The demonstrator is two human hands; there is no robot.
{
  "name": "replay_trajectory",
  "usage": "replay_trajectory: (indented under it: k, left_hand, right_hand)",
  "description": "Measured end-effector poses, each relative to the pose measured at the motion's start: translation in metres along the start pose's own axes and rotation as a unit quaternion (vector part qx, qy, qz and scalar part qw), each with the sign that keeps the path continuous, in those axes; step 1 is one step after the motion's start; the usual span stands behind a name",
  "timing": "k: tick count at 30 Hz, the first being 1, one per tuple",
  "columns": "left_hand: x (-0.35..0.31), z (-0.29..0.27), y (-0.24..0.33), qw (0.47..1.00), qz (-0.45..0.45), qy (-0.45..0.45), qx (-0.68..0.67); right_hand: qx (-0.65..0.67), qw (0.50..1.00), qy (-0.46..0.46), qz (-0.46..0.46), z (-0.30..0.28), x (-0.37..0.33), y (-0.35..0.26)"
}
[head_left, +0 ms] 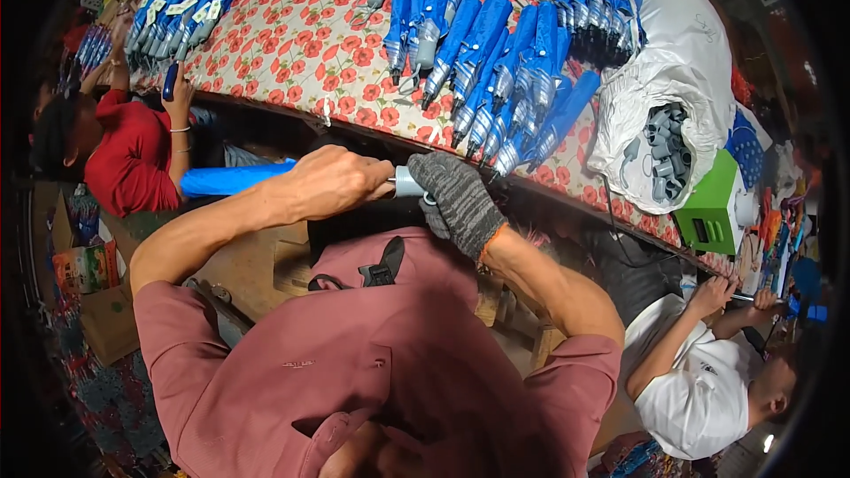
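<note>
A blue folded umbrella (232,180) lies crosswise in front of my chest, its cloth end sticking out to the left under my left forearm. My bare left hand (339,181) is closed round it near the handle end. At the other end, a grey handle (406,182) sits in the grip of my right hand (455,202), which wears a dark grey knitted glove. A short length of thin shaft shows between my left hand and the handle. Whether the handle is fully seated on the shaft, I cannot tell.
Several blue umbrellas (482,49) lie on the table with a red-flowered cover (305,44). To the right stand a white sack (611,146) of grey handles (662,143) and a green box (708,204). People in red (133,164) and white (699,381) sit either side.
</note>
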State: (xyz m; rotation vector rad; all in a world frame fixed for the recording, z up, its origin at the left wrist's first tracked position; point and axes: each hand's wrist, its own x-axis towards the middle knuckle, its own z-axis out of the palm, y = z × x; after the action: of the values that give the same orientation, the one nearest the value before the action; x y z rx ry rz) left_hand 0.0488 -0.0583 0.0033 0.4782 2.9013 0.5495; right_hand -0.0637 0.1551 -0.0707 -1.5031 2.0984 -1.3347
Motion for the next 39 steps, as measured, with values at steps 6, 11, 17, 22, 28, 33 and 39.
replay_trajectory:
  k: [6,11,17,22,28,33,39]
  left_hand:
    - [-0.008,-0.019,-0.005,0.998,-0.06,-0.003,-0.006]
    - [-0.002,0.004,-0.033,0.997,-0.042,0.018,0.057]
    - [0.023,0.017,-0.032,0.997,-0.004,0.046,0.063]
    - [0.037,0.027,-0.07,0.952,0.174,0.017,0.251]
    - [0.07,0.029,-0.143,0.927,0.214,-0.028,0.307]
    - [0.096,0.017,-0.208,0.923,0.192,-0.05,0.33]
    - [0.156,0.004,-0.239,0.982,-0.08,-0.105,0.134]
  right_hand:
    - [-0.152,0.976,0.044,-0.147,-0.022,-0.004,0.011]
    - [-0.129,0.986,0.052,-0.097,0.002,-0.007,0.018]
    - [0.278,0.921,0.041,0.269,0.032,0.003,-0.021]
    - [0.196,0.921,-0.109,0.32,0.038,-0.015,0.002]
    - [0.219,0.883,-0.126,0.396,0.033,-0.006,0.068]
    - [0.053,0.986,0.062,0.146,0.04,0.016,0.148]
    - [0.051,0.934,0.19,0.299,-0.051,0.181,0.18]
